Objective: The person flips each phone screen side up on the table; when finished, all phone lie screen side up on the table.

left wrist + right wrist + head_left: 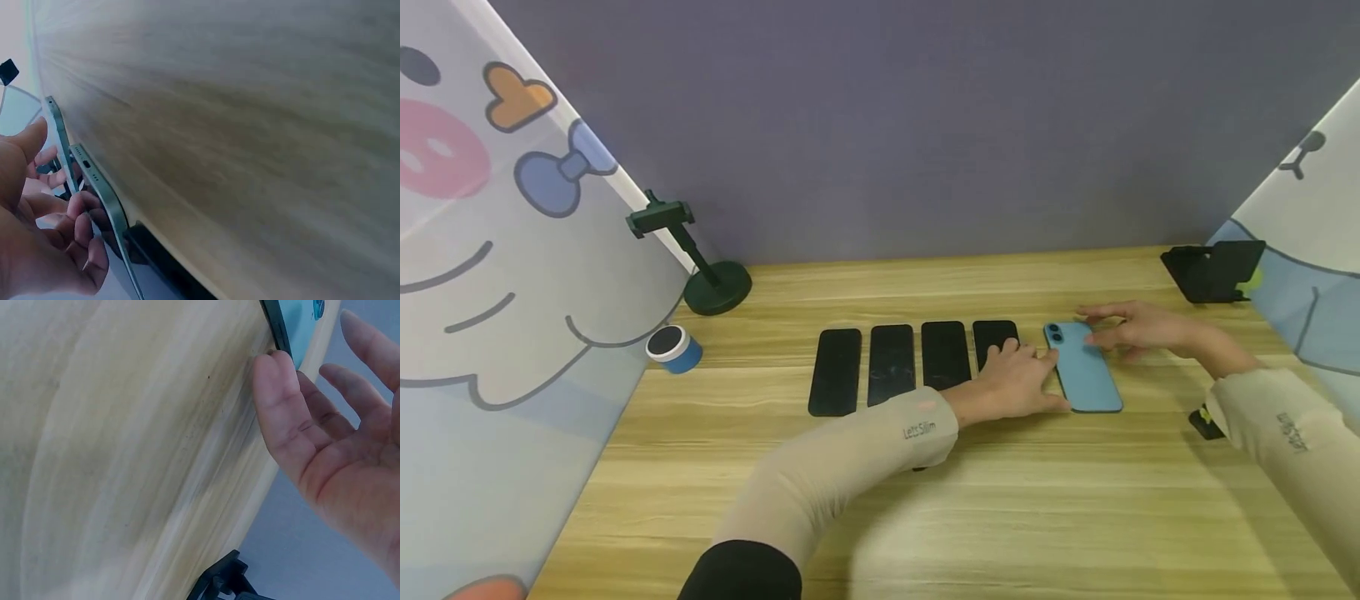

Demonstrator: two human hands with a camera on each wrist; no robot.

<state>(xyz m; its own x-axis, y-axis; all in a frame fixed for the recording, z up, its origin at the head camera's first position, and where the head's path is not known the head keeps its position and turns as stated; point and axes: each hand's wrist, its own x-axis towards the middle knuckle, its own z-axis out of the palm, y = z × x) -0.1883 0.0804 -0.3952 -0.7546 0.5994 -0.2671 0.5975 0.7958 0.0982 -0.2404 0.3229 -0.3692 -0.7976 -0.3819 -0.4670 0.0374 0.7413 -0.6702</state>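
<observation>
A light blue phone (1088, 375) lies back side up on the table, its camera at the top left corner. My left hand (1018, 379) is spread over the lower part of a dark phone (995, 332), with fingertips and thumb at the blue phone's left edge. From the other side my right hand (1138, 327) reaches to the blue phone's right edge, fingers loosely extended. The right wrist view shows those fingers (278, 381) touching or almost touching that edge. Neither hand visibly grips anything. More dark phones (891, 362) lie in a row to the left, screens up.
A dark green phone stand (718, 287) and a blue and white tub (676, 350) stand at the left. A black folding stand (1225, 271) sits at the back right. A small black object (1206, 423) lies partly under the right sleeve. Printed panels flank the wooden table.
</observation>
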